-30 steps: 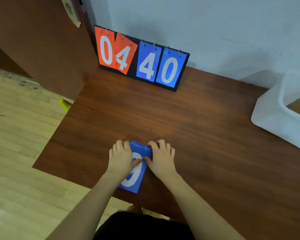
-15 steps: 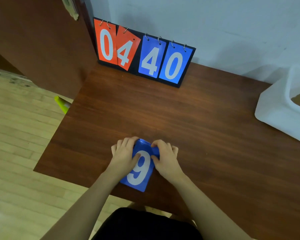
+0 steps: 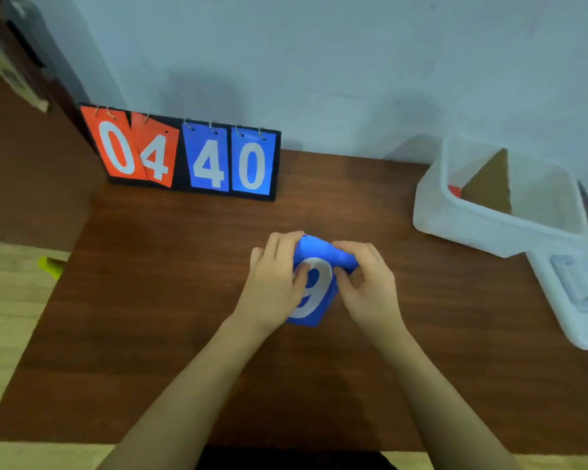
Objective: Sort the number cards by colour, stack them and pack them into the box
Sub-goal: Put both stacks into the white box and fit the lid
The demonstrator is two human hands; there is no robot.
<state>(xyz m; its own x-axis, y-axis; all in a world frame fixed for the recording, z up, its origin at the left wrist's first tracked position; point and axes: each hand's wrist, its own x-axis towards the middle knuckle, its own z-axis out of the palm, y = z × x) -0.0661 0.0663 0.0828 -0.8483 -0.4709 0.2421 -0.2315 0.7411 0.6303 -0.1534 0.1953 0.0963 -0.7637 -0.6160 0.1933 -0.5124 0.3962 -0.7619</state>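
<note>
Both hands meet over the middle of the brown desk (image 3: 170, 300), closed on a blue stack of number cards (image 3: 314, 300) whose top face shows a white 9. The left hand (image 3: 274, 283) closes its grip on the stack's left edge, thumb laid across the digit; the right hand (image 3: 367, 283) pinches the upper right corner, where the top end of the cards curls up between the fingers. The lower end of the stack seems to rest on the desk, though blur makes that uncertain. At the back left a black scoreboard stand (image 3: 180, 157) leans by the wall, with orange cards (image 3: 133, 154) reading 0 and 4, the 4 hanging crooked, and blue cards (image 3: 230, 162) reading 4 and 0. On the right stands a white plastic box (image 3: 462, 218), open, with a brown divider and a scrap of orange inside. Its lid (image 3: 577, 293) lies just beside it.
</note>
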